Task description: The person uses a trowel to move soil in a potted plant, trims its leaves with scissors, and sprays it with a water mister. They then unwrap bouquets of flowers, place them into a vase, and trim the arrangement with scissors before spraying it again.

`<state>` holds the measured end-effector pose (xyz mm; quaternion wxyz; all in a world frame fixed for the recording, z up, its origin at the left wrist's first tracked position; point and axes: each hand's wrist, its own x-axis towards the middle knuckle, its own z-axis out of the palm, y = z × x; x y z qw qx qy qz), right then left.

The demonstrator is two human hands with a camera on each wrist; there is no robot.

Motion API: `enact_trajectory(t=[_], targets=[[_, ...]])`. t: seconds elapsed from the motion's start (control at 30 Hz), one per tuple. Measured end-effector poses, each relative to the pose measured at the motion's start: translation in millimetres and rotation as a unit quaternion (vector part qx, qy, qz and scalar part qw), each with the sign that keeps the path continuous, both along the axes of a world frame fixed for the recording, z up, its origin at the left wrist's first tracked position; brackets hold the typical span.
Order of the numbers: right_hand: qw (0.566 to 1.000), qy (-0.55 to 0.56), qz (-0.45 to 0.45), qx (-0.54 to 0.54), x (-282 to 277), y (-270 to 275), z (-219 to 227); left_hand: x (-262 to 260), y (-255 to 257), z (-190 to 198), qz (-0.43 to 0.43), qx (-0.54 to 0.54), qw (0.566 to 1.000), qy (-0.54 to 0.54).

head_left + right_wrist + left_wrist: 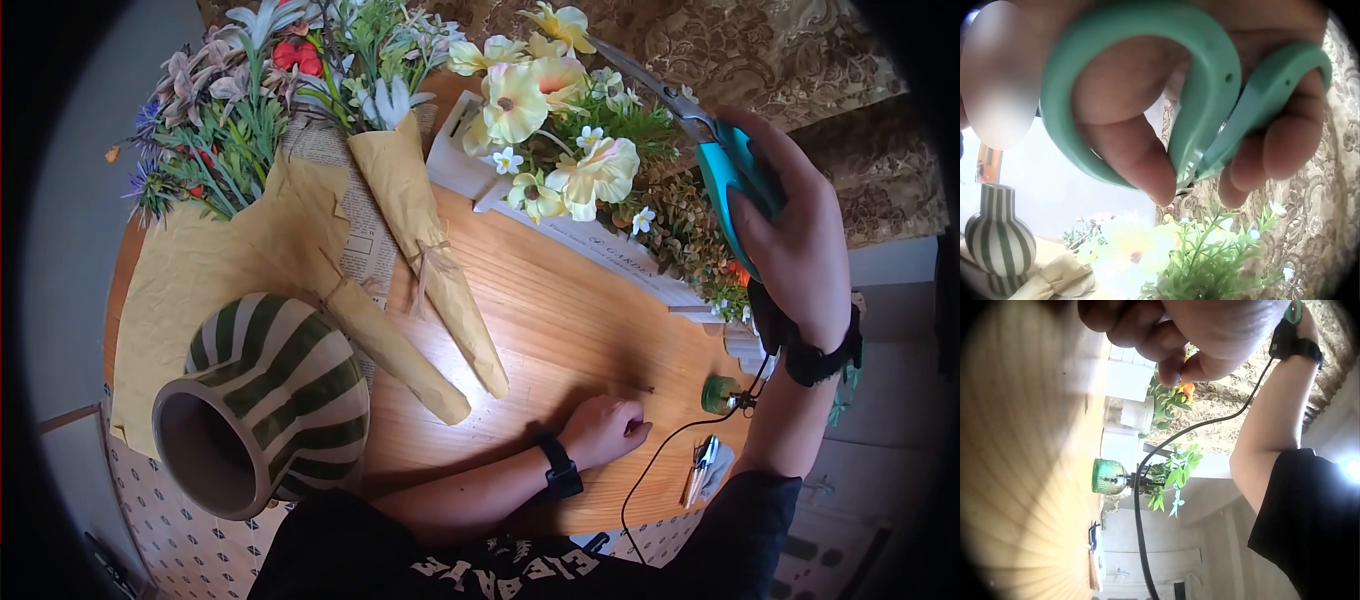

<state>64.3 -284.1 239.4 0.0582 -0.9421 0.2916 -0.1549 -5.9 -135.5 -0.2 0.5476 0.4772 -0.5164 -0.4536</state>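
Note:
My right hand (800, 240) grips a pair of scissors (735, 190) with teal handles, raised over the right end of a white planter (600, 245). In the right wrist view the thumb and fingers pass through the handle loops (1210, 81). The blades point up and left, their tips overlapping a yellow flower (562, 25) in the head view. Cream and yellow flowers (515, 102) with greenery fill the planter. My left hand (603, 430) rests at the wooden table's near side, fingers loosely curled, holding nothing. Its curled fingers (1163, 340) also show in the left wrist view.
Two brown-paper-wrapped bouquets (430, 260) lie at the left, on newspaper (372, 220). A green-and-white striped vase (300, 390) stands at the near left. A green glass bottle (717, 394), pens (702, 465) and a black cable (650, 470) are at the right.

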Motion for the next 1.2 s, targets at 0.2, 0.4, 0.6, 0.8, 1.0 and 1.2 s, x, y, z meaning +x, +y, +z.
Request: enact_trajectory(t=[0.2, 0.4, 0.6, 0.8, 1.0, 1.2], targets=[[0.998, 0.030, 0.004, -0.057, 22, -20, 9, 0, 0, 0, -0.012, 0.009, 1.000, -0.008], [0.984, 0.062, 0.056, -0.160, 56, -50, 16, 5, -1, 2, -0.044, 0.038, 0.998, -0.008], [0.977, 0.076, 0.099, -0.173, 72, -58, 8, 4, -2, 0, -0.059, 0.053, 0.997, -0.003], [0.983, 0.084, 0.076, -0.147, 78, -46, 6, 3, -2, -1, -0.067, 0.059, 0.996, -0.001], [0.978, 0.112, 0.106, -0.138, 90, -39, 11, 4, -1, -2, -0.065, 0.049, 0.997, 0.009], [0.970, 0.162, 0.137, -0.119, 112, -24, 19, 1, -2, -8, -0.035, 0.013, 0.999, 0.007]])
